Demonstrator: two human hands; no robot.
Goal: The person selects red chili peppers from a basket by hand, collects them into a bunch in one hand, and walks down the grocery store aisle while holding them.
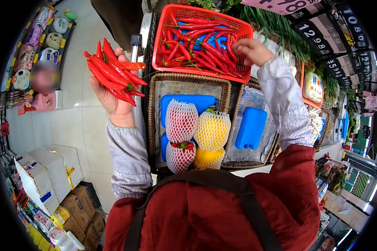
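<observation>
A bunch of long red chili peppers (113, 73) lies in my left hand (120, 109), with the fingers wrapped behind it, beside the left edge of the display. At the upper right, my right hand (255, 52) reaches over the right side of a red plastic basket (161, 37). Its fingers are curled at the edge of the chilies (209, 46) there; whether it grips one is hidden. Blue pads show beneath those chilies. Nearer to me, a wicker basket (226, 88) holds netted red peppers (181, 121) and netted yellow peppers (212, 130).
Another wicker basket holds a blue pad (250, 127) on newspaper. Green vegetables (276, 25) and price signs (314, 37) are at the upper right. A person's dark clothing (119, 21) shows at the top. White boxes (50, 167) stand on the lower left floor.
</observation>
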